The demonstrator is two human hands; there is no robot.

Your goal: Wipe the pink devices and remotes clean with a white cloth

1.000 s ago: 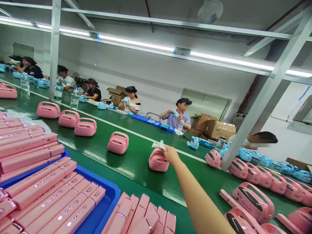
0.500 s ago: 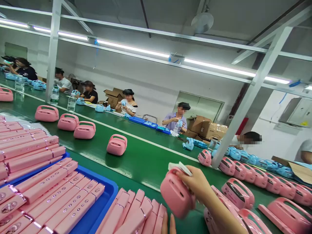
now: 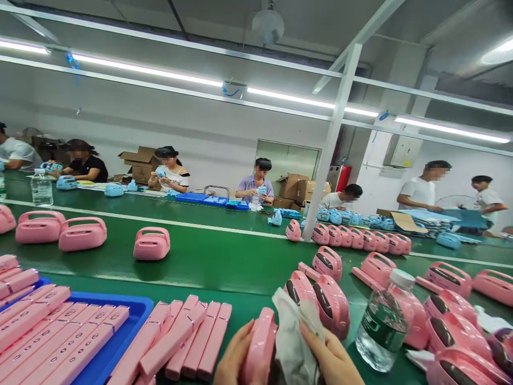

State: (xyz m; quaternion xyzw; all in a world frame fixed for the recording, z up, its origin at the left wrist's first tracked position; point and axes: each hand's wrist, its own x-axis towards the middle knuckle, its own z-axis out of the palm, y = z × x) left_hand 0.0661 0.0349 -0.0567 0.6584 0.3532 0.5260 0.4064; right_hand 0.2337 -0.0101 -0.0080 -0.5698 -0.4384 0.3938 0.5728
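We saw the left hand [image 3: 234, 355] at the bottom edge, fingers curled round the near side of a pink plastic handled shell [image 3: 259, 345], gripping it upright on edge. The right hand [image 3: 331, 355] sat just right of it, fingers closed on a crumpled white cloth [image 3: 292, 337] pressed against the shell's right face. So the shell sat between both sets of fingers, cloth touching it.

Left of the left fingers lay a row of long pink plastic bars [image 3: 192, 337] on the green conveyor belt [image 3: 216, 262], and further left a blue plastic tray [image 3: 124, 326] loaded with more of them. Just beyond the right fingers stood two pink shells with dark windows [image 3: 320, 297], close together. Right of the right fingers stood a clear plastic water bottle with a white cap [image 3: 382, 321], upright, near but not touching. Well beyond the fingers, a lone pink handled case [image 3: 151, 244] sat on the belt. Other people [image 3: 256, 184] sat across the belt, handling pale blue cases.
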